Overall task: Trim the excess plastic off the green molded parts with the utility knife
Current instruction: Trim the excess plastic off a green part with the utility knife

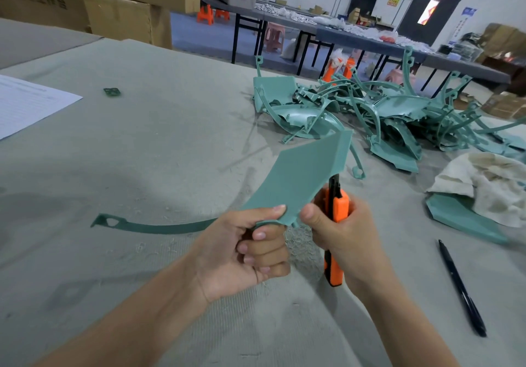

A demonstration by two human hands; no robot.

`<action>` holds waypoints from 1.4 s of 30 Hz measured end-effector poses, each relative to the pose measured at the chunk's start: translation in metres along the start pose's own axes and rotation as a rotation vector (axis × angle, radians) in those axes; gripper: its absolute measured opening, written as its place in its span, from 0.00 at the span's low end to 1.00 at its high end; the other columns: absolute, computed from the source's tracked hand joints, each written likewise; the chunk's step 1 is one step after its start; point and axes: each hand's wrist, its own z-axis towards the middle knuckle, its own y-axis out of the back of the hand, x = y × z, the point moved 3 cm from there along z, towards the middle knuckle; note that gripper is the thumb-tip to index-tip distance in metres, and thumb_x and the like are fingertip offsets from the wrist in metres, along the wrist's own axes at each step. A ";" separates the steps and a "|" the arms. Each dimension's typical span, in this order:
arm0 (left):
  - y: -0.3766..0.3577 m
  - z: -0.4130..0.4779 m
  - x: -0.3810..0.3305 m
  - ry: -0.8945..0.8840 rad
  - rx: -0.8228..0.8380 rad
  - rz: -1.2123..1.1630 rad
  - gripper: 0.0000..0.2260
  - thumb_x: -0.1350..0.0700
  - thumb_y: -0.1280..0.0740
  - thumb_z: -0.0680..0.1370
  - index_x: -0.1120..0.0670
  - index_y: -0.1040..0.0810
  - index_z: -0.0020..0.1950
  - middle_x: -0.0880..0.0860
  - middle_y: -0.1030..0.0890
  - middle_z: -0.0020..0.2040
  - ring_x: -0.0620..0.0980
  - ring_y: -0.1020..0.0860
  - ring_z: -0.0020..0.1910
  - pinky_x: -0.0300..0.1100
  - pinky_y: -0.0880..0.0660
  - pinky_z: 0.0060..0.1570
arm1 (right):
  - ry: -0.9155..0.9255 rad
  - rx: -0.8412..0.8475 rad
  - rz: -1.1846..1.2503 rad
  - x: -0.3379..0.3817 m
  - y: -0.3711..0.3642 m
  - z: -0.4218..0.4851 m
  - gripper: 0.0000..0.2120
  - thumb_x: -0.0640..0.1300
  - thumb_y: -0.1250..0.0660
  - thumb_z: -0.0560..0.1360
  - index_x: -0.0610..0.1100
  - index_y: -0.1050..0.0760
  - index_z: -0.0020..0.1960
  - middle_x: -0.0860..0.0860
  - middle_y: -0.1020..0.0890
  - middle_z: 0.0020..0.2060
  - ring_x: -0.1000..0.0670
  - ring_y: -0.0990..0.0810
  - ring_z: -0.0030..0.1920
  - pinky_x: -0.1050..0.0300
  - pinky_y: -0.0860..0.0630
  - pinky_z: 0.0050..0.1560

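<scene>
The left hand (250, 250) is clamped on the near corner of a green panel (299, 179), held tilted above the worktop (170, 139), apparently to present its right edge to the utility knife (337, 207), which the right hand (341, 224) grips upright behind that edge; a pile of green parts (384, 116) lies beyond

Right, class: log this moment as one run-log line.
left hand: holds green part | right hand: grips utility knife, blade hidden behind part | green pile: lies beyond

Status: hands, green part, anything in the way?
Left hand grips green panel at its near edge. Right hand grips utility knife, tip behind panel's right edge. Nothing blocking; parts pile sits apart.
</scene>
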 end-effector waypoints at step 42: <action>0.018 -0.011 -0.037 -0.137 -0.314 0.684 0.19 0.50 0.34 0.71 0.52 0.35 0.23 0.48 0.43 0.19 0.46 0.45 0.20 0.40 0.47 0.26 | -0.065 -0.367 0.232 0.001 0.030 0.002 0.10 0.47 0.26 0.70 0.42 0.17 0.47 0.54 0.24 0.27 0.55 0.39 0.23 0.65 0.39 0.23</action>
